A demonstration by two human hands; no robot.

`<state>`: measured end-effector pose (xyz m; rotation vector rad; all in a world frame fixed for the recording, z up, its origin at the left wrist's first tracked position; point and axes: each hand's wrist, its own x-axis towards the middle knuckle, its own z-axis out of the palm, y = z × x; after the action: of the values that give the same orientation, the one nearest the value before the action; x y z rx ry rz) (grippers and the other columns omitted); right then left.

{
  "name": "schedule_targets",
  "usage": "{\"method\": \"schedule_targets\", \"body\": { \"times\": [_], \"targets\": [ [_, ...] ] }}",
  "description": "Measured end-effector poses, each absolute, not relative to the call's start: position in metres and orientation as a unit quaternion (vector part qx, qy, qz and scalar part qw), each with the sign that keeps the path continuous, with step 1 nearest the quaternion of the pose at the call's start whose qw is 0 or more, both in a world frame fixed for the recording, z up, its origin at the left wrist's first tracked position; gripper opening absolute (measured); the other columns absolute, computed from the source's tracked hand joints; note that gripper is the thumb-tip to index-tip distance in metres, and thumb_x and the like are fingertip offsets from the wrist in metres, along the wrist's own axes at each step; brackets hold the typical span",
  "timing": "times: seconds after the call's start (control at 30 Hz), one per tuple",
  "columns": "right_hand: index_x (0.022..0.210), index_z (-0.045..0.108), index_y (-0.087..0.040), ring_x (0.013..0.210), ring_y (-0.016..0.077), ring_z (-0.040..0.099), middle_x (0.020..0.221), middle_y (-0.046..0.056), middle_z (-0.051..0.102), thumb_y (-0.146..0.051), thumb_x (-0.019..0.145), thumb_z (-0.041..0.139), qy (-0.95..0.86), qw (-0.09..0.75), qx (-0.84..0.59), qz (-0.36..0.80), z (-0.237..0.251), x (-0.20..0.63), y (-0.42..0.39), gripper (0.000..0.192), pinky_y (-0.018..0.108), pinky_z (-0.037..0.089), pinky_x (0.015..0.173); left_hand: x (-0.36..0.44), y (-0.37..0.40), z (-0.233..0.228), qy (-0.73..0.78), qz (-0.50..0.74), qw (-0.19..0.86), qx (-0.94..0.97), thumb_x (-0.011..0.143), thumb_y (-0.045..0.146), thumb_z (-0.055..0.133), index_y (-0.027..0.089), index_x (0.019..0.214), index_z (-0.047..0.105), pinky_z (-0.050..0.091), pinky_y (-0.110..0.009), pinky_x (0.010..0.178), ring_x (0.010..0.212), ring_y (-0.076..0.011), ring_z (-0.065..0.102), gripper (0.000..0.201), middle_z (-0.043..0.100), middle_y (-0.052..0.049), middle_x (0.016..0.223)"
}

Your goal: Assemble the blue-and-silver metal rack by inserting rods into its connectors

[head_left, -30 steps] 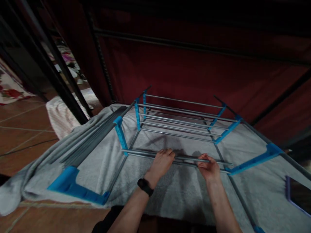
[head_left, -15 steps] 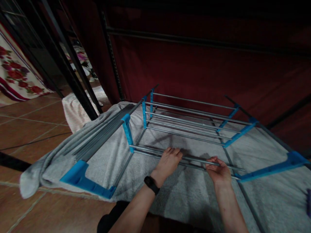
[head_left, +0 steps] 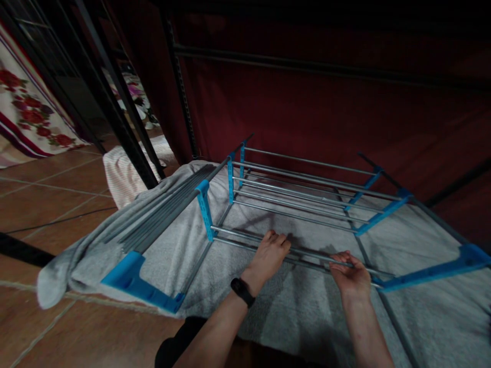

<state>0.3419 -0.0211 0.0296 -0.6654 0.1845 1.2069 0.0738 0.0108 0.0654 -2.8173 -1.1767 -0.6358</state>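
Observation:
A rack of metal tubes and blue plastic brackets lies partly assembled on a grey blanket (head_left: 307, 317). My left hand (head_left: 273, 250), with a black band on the wrist, wraps over a loose metal tube (head_left: 238, 234) near its middle. My right hand (head_left: 351, 273) pinches the same tube farther right, palm turned up. The tube's left end rests by the front-left upright bracket (head_left: 205, 209). Its right end lies over the blue bracket (head_left: 433, 271) on the right; whether it is seated there I cannot tell. Just below runs a second crossbar (head_left: 230, 242), fixed between the brackets.
Several spare grey tubes (head_left: 164, 209) lie bundled on the blanket at left. An L-shaped blue bracket (head_left: 140, 283) sits at the front left. Behind stand a dark red curtain (head_left: 307, 112) and black metal posts (head_left: 115, 107). Brown tiles (head_left: 49, 214) cover the floor.
The view has shifted slightly, so everything sits a bit farther right. The tube's right end has moved a little toward the right bracket. Both hands keep their hold.

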Motion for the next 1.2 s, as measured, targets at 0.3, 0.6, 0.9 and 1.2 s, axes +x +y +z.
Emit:
{"method": "schedule_targets", "body": {
  "times": [0.3,0.6,0.9,1.2],
  "targets": [
    [0.086,0.051,-0.017,0.057,0.0071,0.045,0.069,-0.006,0.041,-0.001,0.068,0.052,0.091,0.77,-0.28,0.566,0.035,0.339,-0.023,0.024,0.019,0.047,0.049,0.072,0.011,0.067,-0.386,-0.196,0.001,-0.902,0.097,0.023,0.058,0.019,0.096,0.067,0.042,-0.038,0.096,0.092,-0.0196,0.062,0.01,0.066,-0.004,0.097],
    [0.088,0.05,-0.017,0.057,0.0065,0.045,0.07,-0.007,0.04,0.0,0.069,0.053,0.081,0.773,-0.266,0.57,0.037,0.338,-0.023,0.025,0.018,0.046,0.051,0.071,0.012,0.066,-0.387,-0.193,-0.018,-0.902,0.097,0.022,0.058,0.019,0.098,0.067,0.043,-0.037,0.093,0.092,-0.0198,0.063,0.009,0.066,-0.004,0.1],
    [0.09,0.052,-0.017,0.057,0.0064,0.044,0.07,-0.007,0.038,0.001,0.07,0.055,0.063,0.775,-0.259,0.572,0.038,0.338,-0.025,0.027,0.018,0.045,0.051,0.068,0.009,0.074,-0.391,-0.196,-0.032,-0.899,0.095,0.024,0.063,0.019,0.096,0.067,0.043,-0.037,0.093,0.092,-0.0193,0.063,0.007,0.066,-0.004,0.098],
    [0.087,0.05,-0.019,0.057,0.0073,0.045,0.072,-0.007,0.038,-0.001,0.068,0.056,0.015,0.773,-0.282,0.568,0.032,0.337,-0.023,0.026,0.019,0.045,0.05,0.068,0.012,0.074,-0.39,-0.195,-0.045,-0.899,0.094,0.023,0.063,0.019,0.094,0.067,0.044,-0.036,0.091,0.091,-0.0192,0.064,0.006,0.067,-0.004,0.096]
  ]
}}
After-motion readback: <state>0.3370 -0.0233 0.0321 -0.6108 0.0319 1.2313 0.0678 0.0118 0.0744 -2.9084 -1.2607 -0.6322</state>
